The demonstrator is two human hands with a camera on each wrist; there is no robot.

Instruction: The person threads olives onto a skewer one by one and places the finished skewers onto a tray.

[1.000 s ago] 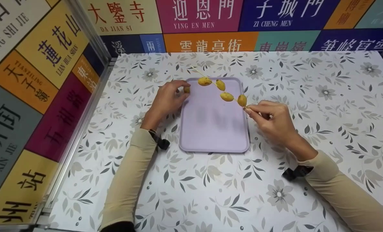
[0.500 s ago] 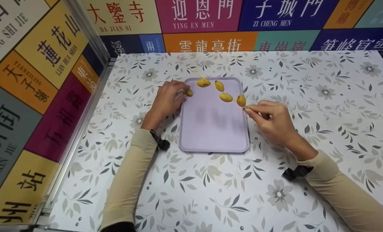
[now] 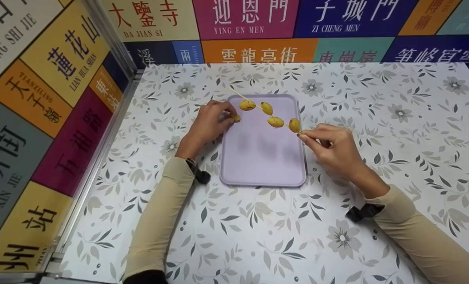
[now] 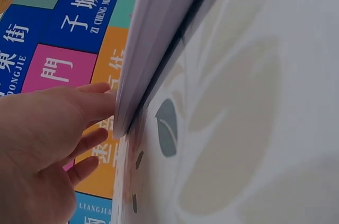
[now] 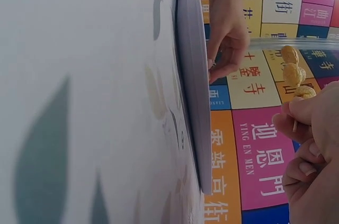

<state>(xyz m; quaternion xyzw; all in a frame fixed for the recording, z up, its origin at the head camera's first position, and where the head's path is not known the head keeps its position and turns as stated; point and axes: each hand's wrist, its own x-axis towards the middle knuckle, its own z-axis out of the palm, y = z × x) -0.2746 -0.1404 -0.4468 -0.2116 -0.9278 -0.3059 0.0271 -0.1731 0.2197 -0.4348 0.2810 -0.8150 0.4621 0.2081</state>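
Observation:
In the head view, my right hand (image 3: 335, 150) pinches the lower end of a thin skewer (image 3: 239, 94) between thumb and fingertips. Several yellow, oval, food-like lumps (image 3: 275, 122) are threaded along it, and it slants up and left above the lilac tray (image 3: 264, 169). At the tray's upper left corner, my left hand (image 3: 208, 122) holds a similar loose yellow piece (image 3: 236, 118) in its fingertips, low over the tray. That piece is mostly covered by the fingers. From the left wrist, the tray's rim hides the fingertips of my left hand (image 4: 63, 128).
A white tabletop (image 3: 266, 240) printed with grey leaves and flowers lies under the tray. Colourful lettered panels (image 3: 254, 23) stand along the back and the left side. A metal frame strip (image 3: 96, 165) runs along the left table edge.
My left hand has lowered the loose yellow piece and brought it slightly right, in over the tray. The skewer's far end has dipped a little; my right hand stays almost where it was.

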